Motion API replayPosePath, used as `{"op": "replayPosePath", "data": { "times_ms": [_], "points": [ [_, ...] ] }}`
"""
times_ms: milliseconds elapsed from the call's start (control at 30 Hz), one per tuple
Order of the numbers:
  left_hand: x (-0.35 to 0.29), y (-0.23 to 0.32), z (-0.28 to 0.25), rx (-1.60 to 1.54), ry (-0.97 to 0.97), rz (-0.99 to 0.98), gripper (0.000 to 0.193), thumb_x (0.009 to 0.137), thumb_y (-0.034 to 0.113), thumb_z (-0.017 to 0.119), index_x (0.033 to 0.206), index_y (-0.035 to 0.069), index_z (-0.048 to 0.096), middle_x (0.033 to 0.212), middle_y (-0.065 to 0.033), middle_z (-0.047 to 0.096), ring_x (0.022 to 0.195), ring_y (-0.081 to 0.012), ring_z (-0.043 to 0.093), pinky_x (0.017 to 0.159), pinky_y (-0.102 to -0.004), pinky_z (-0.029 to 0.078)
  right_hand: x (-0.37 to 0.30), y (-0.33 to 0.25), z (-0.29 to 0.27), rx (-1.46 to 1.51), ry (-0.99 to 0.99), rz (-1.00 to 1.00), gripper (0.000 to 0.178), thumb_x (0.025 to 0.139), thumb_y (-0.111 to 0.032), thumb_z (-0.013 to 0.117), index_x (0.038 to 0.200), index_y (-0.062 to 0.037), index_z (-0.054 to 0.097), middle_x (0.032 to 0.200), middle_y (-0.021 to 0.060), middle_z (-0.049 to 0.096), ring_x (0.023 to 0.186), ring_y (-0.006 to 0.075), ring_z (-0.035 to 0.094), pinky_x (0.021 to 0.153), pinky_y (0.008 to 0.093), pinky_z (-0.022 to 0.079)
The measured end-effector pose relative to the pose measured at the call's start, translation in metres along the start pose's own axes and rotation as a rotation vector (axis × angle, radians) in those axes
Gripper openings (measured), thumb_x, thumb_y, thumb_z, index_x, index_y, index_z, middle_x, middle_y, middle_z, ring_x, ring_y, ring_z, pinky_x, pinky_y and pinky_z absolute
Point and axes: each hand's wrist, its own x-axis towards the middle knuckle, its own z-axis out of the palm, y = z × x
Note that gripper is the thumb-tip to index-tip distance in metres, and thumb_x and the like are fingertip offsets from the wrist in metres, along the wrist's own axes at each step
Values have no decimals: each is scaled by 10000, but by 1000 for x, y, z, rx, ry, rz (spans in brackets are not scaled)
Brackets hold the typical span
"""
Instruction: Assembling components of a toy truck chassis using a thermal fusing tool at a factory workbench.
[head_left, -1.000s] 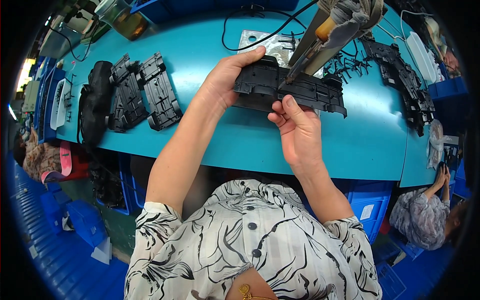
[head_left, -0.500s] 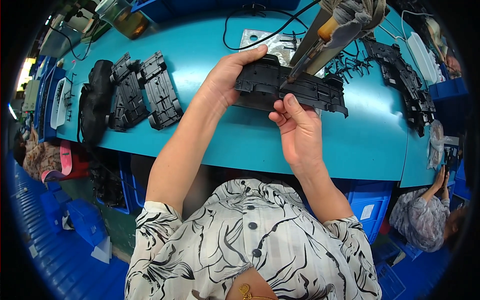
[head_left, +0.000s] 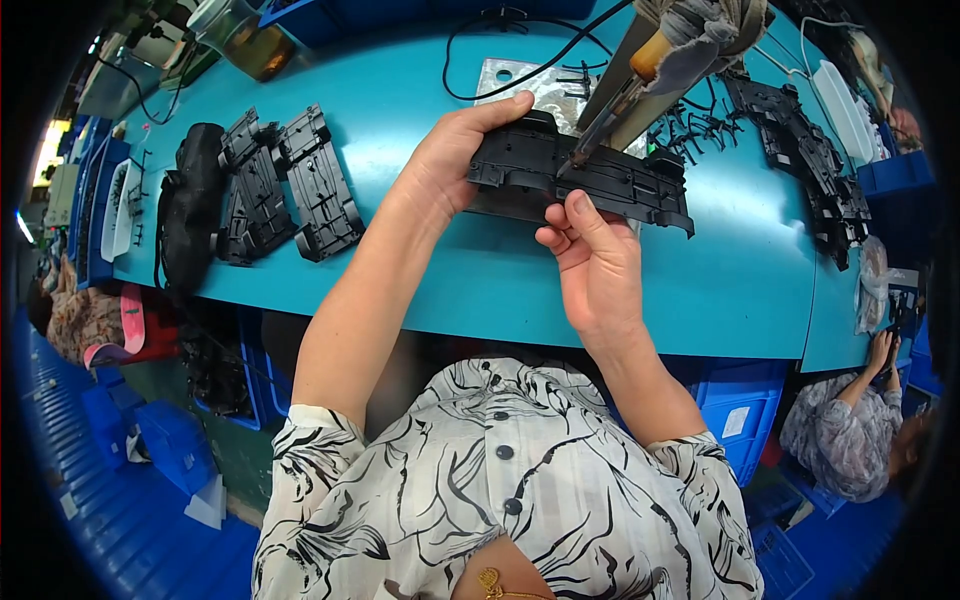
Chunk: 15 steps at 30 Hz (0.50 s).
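A long black moulded plastic part (head_left: 630,188) is held in both hands above the teal table. My left hand (head_left: 448,152) grips its left end, the thumb lying along the top edge. My right hand (head_left: 603,262) pinches the near edge around the middle, thumb on top and fingers curled beneath. From above, a mounted tool like a soldering iron (head_left: 610,115), with a metal barrel and an orange section, slants down to the part. Its tip meets the part's upper face near the middle; the exact contact spot is too small to make out.
Two similar black parts (head_left: 322,185) and a dark elongated bundle (head_left: 192,205) lie at left. Small black pieces (head_left: 700,130) are scattered behind the tool, near a silvery plate (head_left: 500,75). More black parts (head_left: 810,165) lie at right. A co-worker (head_left: 850,435) sits far right.
The black part and both my hands have shifted very slightly left. The tool's tip still rests near the part's middle, and my grip is the same.
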Motion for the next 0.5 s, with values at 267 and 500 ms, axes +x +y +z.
{"op": "replayPosePath", "data": {
  "times_ms": [267,500],
  "points": [
    [-1,1,1,2,10,4,326,872,245,622,1041,-32,589,918,-144,660,749,-197,673,656,-324,571,1,1,1,3,-3,-1,136,882,-130,637,979,-38,618,867,34,631,792,121,621,665,268,537],
    [0,2,1,-3,0,-24,320,870,240,620,1042,-28,589,914,-145,660,755,-203,673,671,-330,570,2,2,3,16,8,-2,125,879,-132,643,963,-41,624,870,34,634,787,121,623,660,266,539]
  ]
}}
